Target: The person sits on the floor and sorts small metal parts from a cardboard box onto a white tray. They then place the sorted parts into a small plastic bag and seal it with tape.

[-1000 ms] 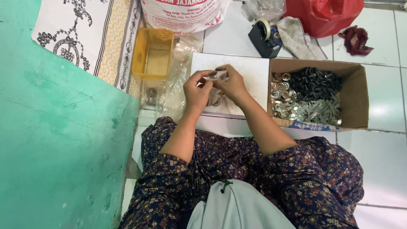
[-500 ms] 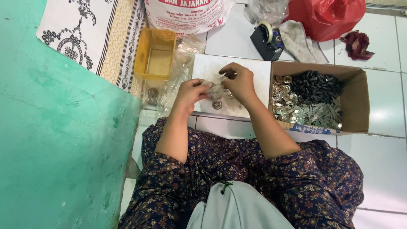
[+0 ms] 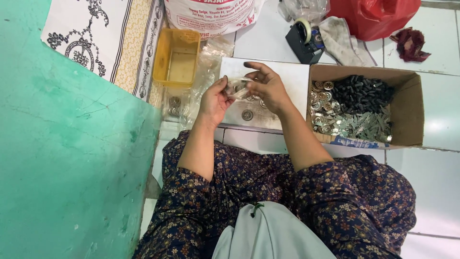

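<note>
Both hands, left hand (image 3: 214,100) & right hand (image 3: 266,87), are pinching a small clear bag (image 3: 237,88); round metal pieces (image 3: 247,114) may be slipping out onto the white board (image 3: 292,79) if grip is loosening.

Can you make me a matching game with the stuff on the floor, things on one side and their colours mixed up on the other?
Things:
1. plastic tub
2. cardboard box
3. plastic bag
4. tape dispenser

Colours:
A. red
B. black
C. yellow
D. brown

Pairs: 1-C, 2-D, 3-A, 4-B
</note>
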